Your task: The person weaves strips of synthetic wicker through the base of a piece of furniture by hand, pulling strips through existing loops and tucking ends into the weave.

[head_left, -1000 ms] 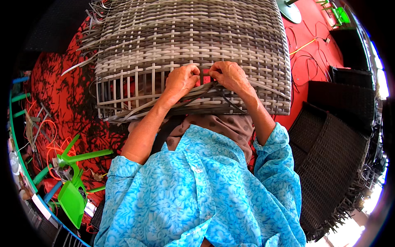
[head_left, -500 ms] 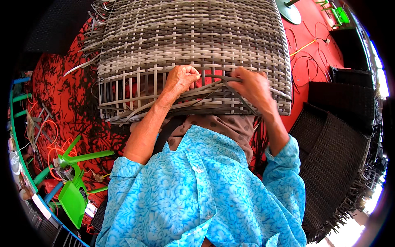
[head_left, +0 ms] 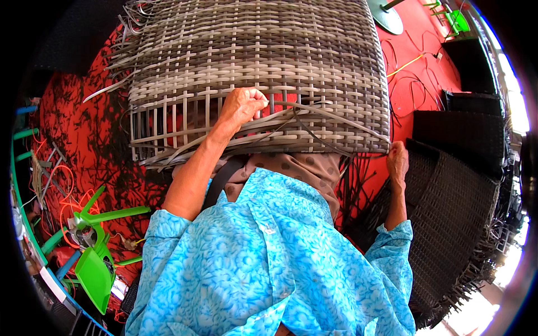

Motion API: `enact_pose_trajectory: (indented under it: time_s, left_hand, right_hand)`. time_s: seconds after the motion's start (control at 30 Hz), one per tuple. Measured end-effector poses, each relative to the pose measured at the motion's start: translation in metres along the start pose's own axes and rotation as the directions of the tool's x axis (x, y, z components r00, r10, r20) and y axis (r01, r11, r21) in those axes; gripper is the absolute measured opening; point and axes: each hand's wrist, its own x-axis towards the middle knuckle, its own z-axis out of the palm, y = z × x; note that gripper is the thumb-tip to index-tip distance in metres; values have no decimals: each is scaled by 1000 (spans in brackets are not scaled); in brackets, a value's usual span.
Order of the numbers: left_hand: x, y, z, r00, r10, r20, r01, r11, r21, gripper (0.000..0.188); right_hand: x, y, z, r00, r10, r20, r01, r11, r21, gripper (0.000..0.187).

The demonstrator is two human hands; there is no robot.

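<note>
Red floor (head_left: pixel 414 28) all round, dark offcuts strewn thickly over it to the left. On it, filling the upper middle of the view, a large grey-brown wicker piece (head_left: pixel 260 53), directly in front of the person and reaching to the lap; close weave over most of it, bare upright strands and a gap along the near side, left of centre. Dark wicker piece (head_left: pixel 448 229) to the right, near the right arm, its outer edge ragged. Green plastic object (head_left: pixel 94 280) at lower left, well apart from the work. Left hand (head_left: pixel 242 109) over the gap: thumb and forefinger brought together in a pinch on a long grey strip (head_left: pixel 342 119) beside an upright strand, other fingers curled in toward the palm. Right hand (head_left: pixel 398 159) well apart from the left, just beside the near right corner of the wicker piece; fingers bent, the strip slanting down across the weave to that corner. How far these fingers part, and whether they grip the strip's end, cannot tell. Loose strips (head_left: pixel 224 151) lie bunched along the near edge, below the left hand.
</note>
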Motion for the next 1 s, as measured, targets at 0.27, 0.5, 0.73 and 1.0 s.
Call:
enact_pose_trajectory:
  time_s: [0.27,0.5,0.73,1.0]
  left_hand:
    - [-4,-2,-6,997,-73,-8,72,995,-74,13]
    - [-6,3,-2,996,-53,-72,36,974,-222,14]
    - [-21,4,-10,987,-94,-128,63,972,-225,12]
    - [-28,-6,-18,990,-70,-121,14,910,-413,10]
  right_hand:
    - [-7,-22,-84,618,97,780,-514,801,307,9]
    - [98,-44,-136,860,171,-480,323,547,773,39]
    - [71,-244,-49,917,-362,-165,348,531,773,15]
    - [42,-319,23,764,-645,-26,397,439,806,19]
